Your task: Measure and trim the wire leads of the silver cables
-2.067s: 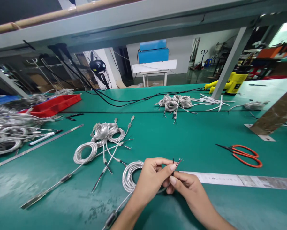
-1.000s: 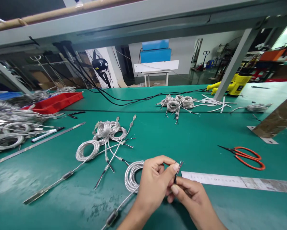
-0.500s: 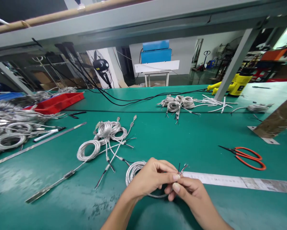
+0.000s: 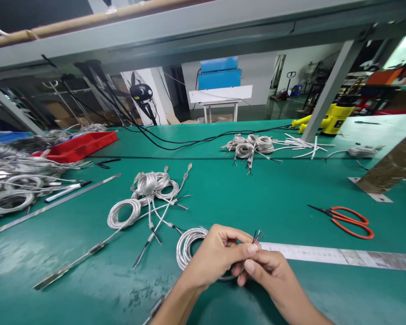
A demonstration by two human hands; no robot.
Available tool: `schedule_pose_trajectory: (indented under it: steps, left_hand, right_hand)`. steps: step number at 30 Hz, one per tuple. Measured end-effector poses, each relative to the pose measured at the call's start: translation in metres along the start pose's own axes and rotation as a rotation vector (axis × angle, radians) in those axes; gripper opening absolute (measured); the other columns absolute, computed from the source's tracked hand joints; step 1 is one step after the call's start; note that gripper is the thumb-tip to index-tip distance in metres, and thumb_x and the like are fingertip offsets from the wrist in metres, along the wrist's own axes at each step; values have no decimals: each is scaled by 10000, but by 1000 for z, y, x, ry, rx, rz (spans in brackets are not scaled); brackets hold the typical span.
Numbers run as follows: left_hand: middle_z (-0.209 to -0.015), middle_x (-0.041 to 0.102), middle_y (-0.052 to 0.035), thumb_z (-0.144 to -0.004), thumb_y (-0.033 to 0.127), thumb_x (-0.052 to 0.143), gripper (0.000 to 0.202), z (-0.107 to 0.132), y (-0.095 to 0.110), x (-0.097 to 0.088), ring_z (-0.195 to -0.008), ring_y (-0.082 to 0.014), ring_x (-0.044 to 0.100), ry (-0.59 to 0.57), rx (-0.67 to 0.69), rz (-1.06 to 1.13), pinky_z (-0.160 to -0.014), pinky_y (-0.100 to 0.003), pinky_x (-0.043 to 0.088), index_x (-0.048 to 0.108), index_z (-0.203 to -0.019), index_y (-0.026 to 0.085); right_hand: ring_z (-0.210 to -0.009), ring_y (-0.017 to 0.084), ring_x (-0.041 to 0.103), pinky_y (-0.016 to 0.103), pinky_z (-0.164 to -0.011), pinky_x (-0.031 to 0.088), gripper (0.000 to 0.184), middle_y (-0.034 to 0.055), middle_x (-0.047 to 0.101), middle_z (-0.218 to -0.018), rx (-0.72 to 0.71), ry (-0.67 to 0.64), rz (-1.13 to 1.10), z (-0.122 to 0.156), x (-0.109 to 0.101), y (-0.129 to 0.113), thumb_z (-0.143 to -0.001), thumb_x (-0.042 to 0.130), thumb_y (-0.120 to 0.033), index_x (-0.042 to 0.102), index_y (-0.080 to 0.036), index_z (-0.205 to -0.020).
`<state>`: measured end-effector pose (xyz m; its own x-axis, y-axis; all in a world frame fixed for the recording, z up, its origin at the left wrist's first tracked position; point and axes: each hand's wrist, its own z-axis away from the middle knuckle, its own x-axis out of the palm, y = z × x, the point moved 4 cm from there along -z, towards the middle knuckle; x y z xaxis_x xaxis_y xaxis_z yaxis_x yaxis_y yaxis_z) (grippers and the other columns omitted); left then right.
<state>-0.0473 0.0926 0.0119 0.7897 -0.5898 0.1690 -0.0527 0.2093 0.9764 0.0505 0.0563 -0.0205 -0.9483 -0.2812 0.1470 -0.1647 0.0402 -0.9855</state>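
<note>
Silver braided cable (image 4: 186,249) is sitting in a neat coil just beside the left hand (image 4: 216,259), with one strand curving beneath both palms and rising between the fingertips. Both hands are closed, the right hand (image 4: 268,271) joining the left in pinching the cable's end, low over the green bench mat (image 4: 291,203). The dark sheath that showed a moment ago has slipped out of view inside the pinch, so only fine wire tips (image 4: 258,236), red and dark, are fanning out above the fingers, and the grip is now working at the very end of the lead. Just beyond them a steel ruler (image 4: 324,255) is lying flat, its pale scale running off to the right. More glossy, tightly wound coils (image 4: 124,213) are sprawling to the left, their thin ends splaying. Orange-handled scissors (image 4: 353,223) are resting on the right, and a red plastic tray (image 4: 77,151) is sitting farther back among heaped loops.
</note>
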Motion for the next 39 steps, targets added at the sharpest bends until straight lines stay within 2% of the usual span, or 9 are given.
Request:
schedule_pose_trajectory:
  steps: [10, 14, 18, 22, 27, 31, 34, 37, 39]
  left_hand:
    - [-382, 494, 32, -723, 307, 648, 205, -1, -1, 2, -290, -51, 449, 121, 38, 59, -278, -130, 279, 661, -672, 110]
    - [-434, 521, 19, -735, 300, 631, 202, 1, 5, 5, -294, -41, 419, 160, 73, 66, -296, -151, 333, 670, -667, 113]
    - [-496, 574, -2, -745, 265, 611, 165, 2, 8, 6, -285, -26, 377, 211, 81, 56, -273, -145, 304, 697, -770, 125]
    - [-525, 590, -5, -756, 247, 595, 171, 3, 9, 9, -285, -20, 355, 214, 89, 55, -264, -140, 296, 702, -836, 139]
    - [-550, 591, -8, -773, 264, 578, 175, 3, 9, 10, -307, -23, 352, 221, 115, 52, -288, -144, 318, 686, -824, 136]
    - [-525, 552, 0, -758, 294, 598, 207, -1, 7, 1, -340, -34, 370, 259, 107, 3, -315, -147, 306, 684, -814, 115]
    - [-560, 563, -3, -771, 321, 585, 277, -5, 7, -8, -375, -35, 375, 268, 108, -74, -351, -145, 280, 668, -958, 133]
    - [-663, 615, -27, -802, 356, 534, 340, -7, 7, -13, -371, -38, 371, 276, 130, -129, -361, -163, 293, 625, -1059, 152]
    - [-631, 611, -13, -808, 357, 526, 346, -8, 6, -14, -347, -35, 355, 297, 162, -116, -350, -162, 280, 609, -1074, 153]
  right_hand:
    - [-571, 106, 575, 200, -572, 446, 190, 21, 652, -645, 32, -6, -100, 2, 2, 1, -783, 582, -326, 672, -169, -725]
    - [-570, 116, 572, 214, -568, 454, 195, 24, 644, -643, 37, 4, -117, 2, 2, 0, -778, 586, -335, 663, -165, -723]
    - [-580, 129, 570, 231, -578, 457, 221, 31, 643, -630, 37, -15, -104, 2, 4, -1, -785, 573, -351, 659, -164, -708]
    - [-574, 130, 568, 233, -575, 454, 234, 33, 643, -626, 37, -9, -116, 2, 5, -1, -778, 577, -364, 658, -159, -700]
    - [-568, 125, 559, 223, -563, 441, 238, 25, 630, -613, 23, 4, -105, 1, 4, -2, -774, 578, -372, 647, -158, -696]
    - [-583, 128, 554, 228, -570, 433, 231, 31, 633, -666, 16, 16, -11, -3, 0, -1, -802, 547, -351, 654, -157, -736]
    - [-622, 143, 556, 240, -600, 440, 251, 27, 627, -685, -7, 72, 98, -12, -9, -5, -823, 512, -355, 664, -162, -774]
    - [-686, 161, 545, 254, -644, 443, 246, 15, 582, -683, -98, 189, 262, -27, -20, -20, -817, 515, -369, 666, -175, -793]
    - [-720, 164, 522, 258, -655, 436, 242, 21, 544, -725, -188, 235, 361, -37, -22, -33, -811, 520, -373, 660, -181, -766]
